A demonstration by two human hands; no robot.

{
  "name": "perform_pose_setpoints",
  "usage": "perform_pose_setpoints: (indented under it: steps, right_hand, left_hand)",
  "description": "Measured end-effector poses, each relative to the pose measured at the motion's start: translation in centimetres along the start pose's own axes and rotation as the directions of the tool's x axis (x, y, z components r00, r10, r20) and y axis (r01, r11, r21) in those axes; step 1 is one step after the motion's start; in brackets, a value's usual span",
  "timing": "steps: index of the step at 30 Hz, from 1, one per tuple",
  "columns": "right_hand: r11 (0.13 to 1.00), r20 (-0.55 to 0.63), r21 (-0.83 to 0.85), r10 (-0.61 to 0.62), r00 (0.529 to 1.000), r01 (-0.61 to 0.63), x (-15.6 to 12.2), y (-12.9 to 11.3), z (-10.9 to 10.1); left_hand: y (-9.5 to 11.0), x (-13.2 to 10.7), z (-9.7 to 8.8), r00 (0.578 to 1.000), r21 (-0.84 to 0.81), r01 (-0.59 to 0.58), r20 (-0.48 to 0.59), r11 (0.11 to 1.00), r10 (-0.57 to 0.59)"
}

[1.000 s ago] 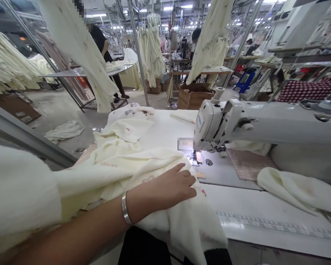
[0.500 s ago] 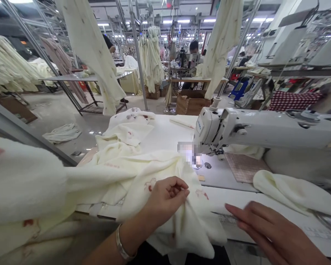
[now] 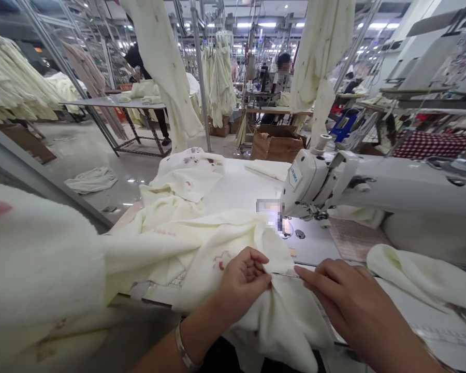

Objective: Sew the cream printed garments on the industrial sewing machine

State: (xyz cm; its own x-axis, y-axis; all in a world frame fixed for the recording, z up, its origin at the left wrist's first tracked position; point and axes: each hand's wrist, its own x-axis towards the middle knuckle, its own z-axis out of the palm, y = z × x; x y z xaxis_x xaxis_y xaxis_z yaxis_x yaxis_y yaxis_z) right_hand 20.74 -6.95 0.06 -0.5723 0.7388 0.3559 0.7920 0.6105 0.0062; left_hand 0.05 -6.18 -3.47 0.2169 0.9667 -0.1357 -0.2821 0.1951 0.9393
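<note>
A cream fleece garment (image 3: 186,238) with small red prints lies heaped on the white sewing table (image 3: 236,186) and hangs over its near edge. My left hand (image 3: 243,282), a silver bangle on its wrist, pinches a fold of this garment. My right hand (image 3: 334,290) comes in from the right and its fingertips grip the same edge, almost touching the left hand. Both hands are just in front of the needle area of the white sewing machine (image 3: 334,181).
Another cream piece (image 3: 419,274) lies on the table at the right. Cream garments (image 3: 166,67) hang from racks behind; a cardboard box (image 3: 275,142) stands beyond the table. Other people work at far tables. A grey rail (image 3: 42,181) crosses the left.
My left hand went from lying flat on the garment to pinching a fold. My right hand came in from the lower right and took the same edge.
</note>
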Motion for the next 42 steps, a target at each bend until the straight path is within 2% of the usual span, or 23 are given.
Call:
perform_pose_setpoints:
  steps: [14,30,36,42]
  right_hand:
    - [0.998,0.023,0.049,0.030,0.999,-0.031,-0.05,-0.05,-0.01]
    - [1.000,0.024,0.001,-0.006,1.000,0.006,-0.01,-0.08,-0.24]
    - [1.000,0.019,0.001,0.025,1.000,-0.025,-0.01,-0.18,-0.07]
    - [0.985,0.116,0.156,0.052,0.992,-0.070,-0.28,0.16,0.10]
  left_hand:
    - [0.01,0.24,0.06,1.000,-0.033,0.009,0.010,0.999,-0.009]
    - [0.01,0.26,-0.04,1.000,-0.044,0.013,0.027,0.999,-0.012]
    - [0.05,0.32,0.06,1.000,-0.036,0.016,0.006,0.999,-0.016]
    - [0.18,0.15,0.06,1.000,-0.062,0.017,0.020,0.998,-0.015]
